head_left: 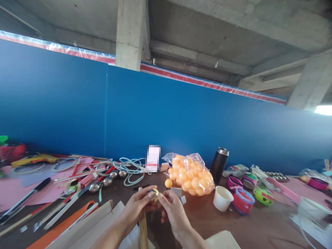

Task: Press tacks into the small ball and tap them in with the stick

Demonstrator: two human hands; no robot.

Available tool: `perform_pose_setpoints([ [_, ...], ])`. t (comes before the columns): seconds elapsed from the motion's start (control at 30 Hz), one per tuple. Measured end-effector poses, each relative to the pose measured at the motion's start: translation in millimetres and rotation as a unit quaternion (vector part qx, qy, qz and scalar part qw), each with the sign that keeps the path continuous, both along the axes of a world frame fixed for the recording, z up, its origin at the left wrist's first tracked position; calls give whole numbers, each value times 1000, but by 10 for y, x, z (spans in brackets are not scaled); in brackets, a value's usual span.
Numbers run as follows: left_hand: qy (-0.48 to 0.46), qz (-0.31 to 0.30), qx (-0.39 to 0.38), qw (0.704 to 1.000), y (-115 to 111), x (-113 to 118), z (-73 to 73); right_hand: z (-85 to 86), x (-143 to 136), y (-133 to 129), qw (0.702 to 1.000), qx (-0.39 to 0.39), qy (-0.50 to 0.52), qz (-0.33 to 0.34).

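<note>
Near the middle of the table, my left hand (pixel 141 200) is closed around a small shiny silver ball (pixel 154 195), with thumb and fingers on its left side. My right hand (pixel 172 205) meets it from the right, thumb and fingertips pinched at the ball's edge. What lies between those right fingertips is too small and blurred to make out. Below the left hand runs a wooden stick (pixel 143 231), pointing away from me. Just beyond the hands sit an orange ball (pixel 168 183) and a clear bag of orange balls (pixel 192 176).
A black bottle (pixel 220 166), a white paper cup (pixel 223 198) and colourful wristbands (pixel 243 200) stand to the right. Pens, sticks, coloured paper, silver balls (pixel 107 181) and pale tubing (pixel 132 169) clutter the left. A blue partition (pixel 166 114) rises behind the table.
</note>
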State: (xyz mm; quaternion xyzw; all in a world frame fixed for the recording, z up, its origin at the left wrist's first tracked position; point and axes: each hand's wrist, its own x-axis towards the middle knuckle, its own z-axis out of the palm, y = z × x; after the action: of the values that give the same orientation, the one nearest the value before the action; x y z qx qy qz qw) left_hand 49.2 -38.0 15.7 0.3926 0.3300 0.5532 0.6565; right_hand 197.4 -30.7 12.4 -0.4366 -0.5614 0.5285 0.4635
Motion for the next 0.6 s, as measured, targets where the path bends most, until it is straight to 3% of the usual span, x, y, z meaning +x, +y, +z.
perform_pose_setpoints([
  [0.1,-20,64,-19,998,61,-55,-11,59,20,-141,986,64,-153,6],
  [0.17,-29,97,-23,995,101,-99,-33,14,-8,-244,943,145,-299,34],
  [0.27,-34,110,-15,993,146,-153,-87,-187,-113,-323,859,140,-490,46],
  [0.37,-40,121,-9,992,175,-197,-133,-372,-202,-315,818,145,-557,28],
  [0.47,-54,146,-12,988,202,-249,-152,-347,-181,-302,828,131,-545,15],
  [0.6,-76,180,-8,981,243,-321,-170,-87,-65,-304,911,41,-409,39],
])
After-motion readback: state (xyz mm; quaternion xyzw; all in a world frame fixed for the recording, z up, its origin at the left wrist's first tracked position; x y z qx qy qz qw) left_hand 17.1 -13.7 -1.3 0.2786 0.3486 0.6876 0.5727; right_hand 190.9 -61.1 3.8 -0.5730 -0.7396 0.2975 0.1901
